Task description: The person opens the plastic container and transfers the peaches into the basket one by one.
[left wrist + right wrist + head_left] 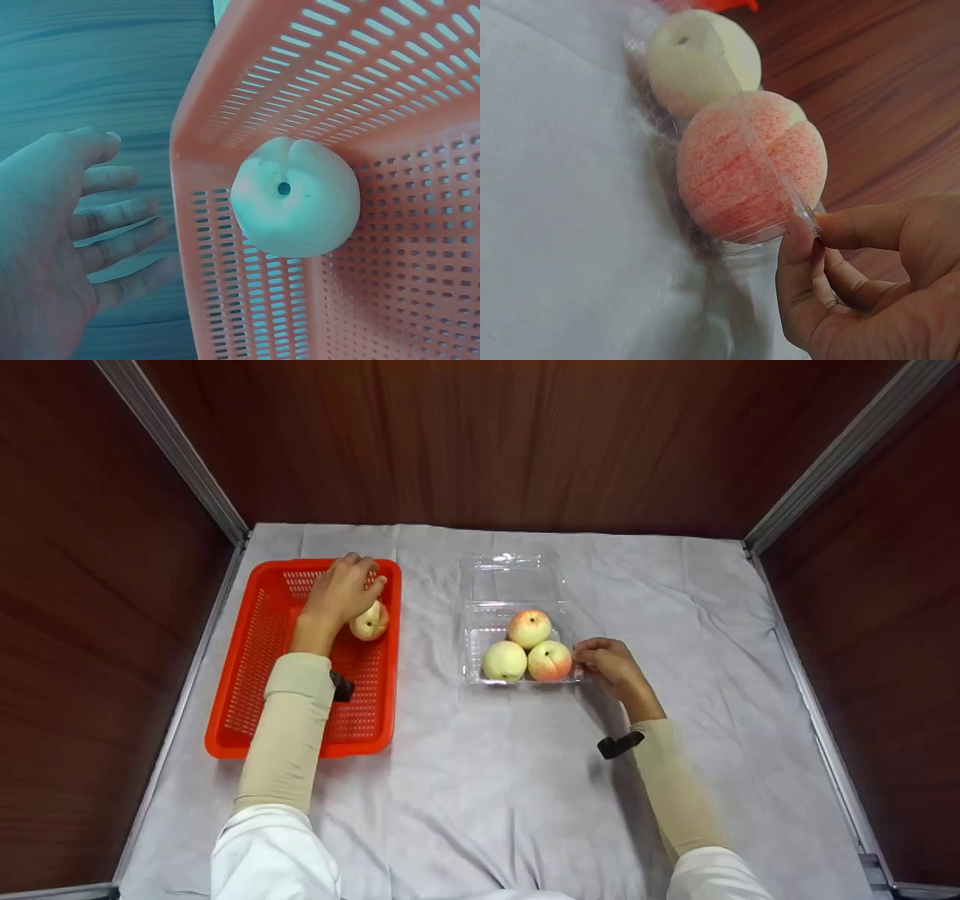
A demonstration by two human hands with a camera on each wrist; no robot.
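Observation:
Over the far end of a red plastic basket (pixel 217 739) reaches my left hand (pixel 345 592), its fingers spread loosely and nothing in them. Close beside it, inside the basket, sits one peach (pixel 369 622); the left wrist view shows this peach (pixel 292 202) apart from the relaxed fingers. My right hand (pixel 611 664) pinches the near right edge of a clear plastic clamshell box (pixel 480 619) between thumb and finger. Three peaches lie in the box: one at the back (pixel 529 628), a pale one at front left (pixel 505 661) and a blushed one (pixel 742 169) nearest the pinched edge.
The box's clear lid (pixel 510 577) lies folded back, away from me. A wrinkled grey cloth (pixel 465 780) covers the table. Dark wood panels (pixel 487 442) with metal edge rails (pixel 832 450) stand at the back and on both sides.

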